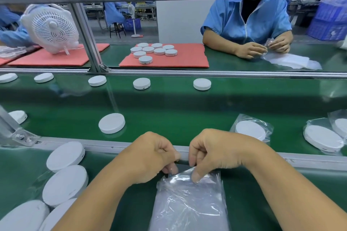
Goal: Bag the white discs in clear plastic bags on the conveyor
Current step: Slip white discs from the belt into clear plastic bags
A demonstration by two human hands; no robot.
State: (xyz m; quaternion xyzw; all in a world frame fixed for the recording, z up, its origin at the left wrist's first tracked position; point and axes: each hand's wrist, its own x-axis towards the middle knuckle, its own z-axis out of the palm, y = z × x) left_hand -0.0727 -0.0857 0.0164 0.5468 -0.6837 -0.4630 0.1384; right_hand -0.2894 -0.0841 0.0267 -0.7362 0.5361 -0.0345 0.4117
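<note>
A stack of clear plastic bags (189, 204) lies on the green bench in front of me. My left hand (150, 157) and my right hand (212, 154) both pinch the top edge of the uppermost bag, fingertips close together. Several white discs (65, 155) lie unbagged at my lower left. One bare disc (111, 123) sits on the green conveyor (178, 114) just beyond the rail. Bagged discs (250, 130) rest on the belt to the right.
An aluminium rail (105, 144) separates my bench from the belt. More bare discs (202, 84) ride the belt's far side. Across it, a person in blue handles a bag (270, 43); several discs sit on a red mat (187, 58). A white fan (50, 28) stands far left.
</note>
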